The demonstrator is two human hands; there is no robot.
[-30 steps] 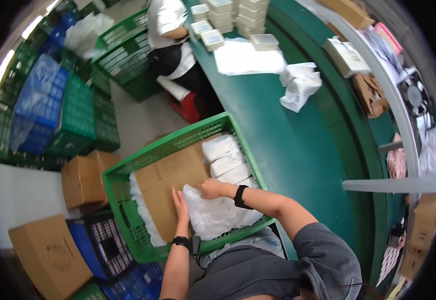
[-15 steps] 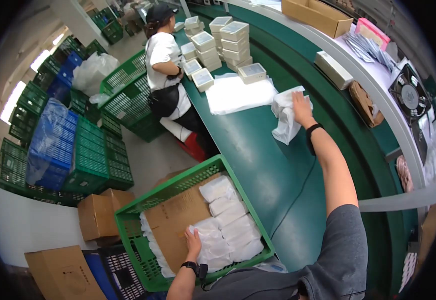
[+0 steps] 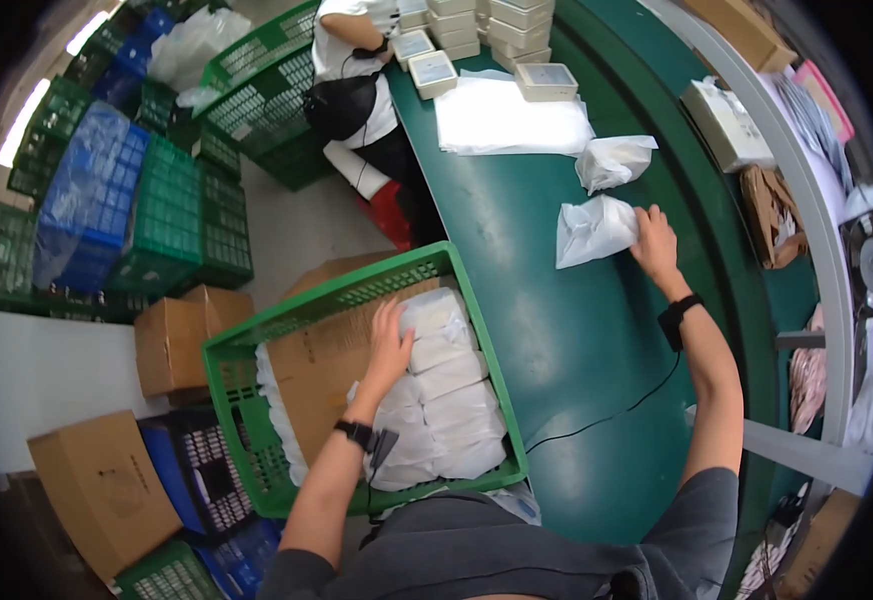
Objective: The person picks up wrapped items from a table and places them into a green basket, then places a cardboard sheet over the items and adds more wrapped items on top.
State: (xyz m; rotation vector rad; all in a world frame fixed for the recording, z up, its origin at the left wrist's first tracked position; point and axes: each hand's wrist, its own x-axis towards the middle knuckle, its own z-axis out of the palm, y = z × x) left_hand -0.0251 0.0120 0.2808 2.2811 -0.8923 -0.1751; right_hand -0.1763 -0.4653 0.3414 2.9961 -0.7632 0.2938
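A white-wrapped package (image 3: pixel 594 232) lies on the green table (image 3: pixel 576 360), with the fingers of my right hand (image 3: pixel 658 248) curled against its right edge. Just behind it sits a second white-wrapped package (image 3: pixel 616 163). To the left, my left hand (image 3: pixel 388 345) reaches into a green plastic crate (image 3: pixel 214 352). Its fingers are stretched out, resting at the left side of the far wrapped package (image 3: pixel 438 312). Several more white bundles (image 3: pixel 453 385) fill the crate's right side in rows. A brown cardboard sheet (image 3: pixel 321 352) lies beside them in the crate.
White sheets (image 3: pixel 501 125) lie farther back, below stacked pale boxes (image 3: pixel 451 25). A co-worker (image 3: pixel 356 45) stands at the table's left edge. A dark cable (image 3: pixel 606 415) crosses the tabletop. Crates (image 3: pixel 161 210) and cartons (image 3: pixel 106 495) stand left; a shelf rail (image 3: pixel 806 455) is at right.
My view has shifted. My left hand has moved away from me over the crate's bundles. My right hand has come nearer to me, and two separate wrapped packages now show on the table.
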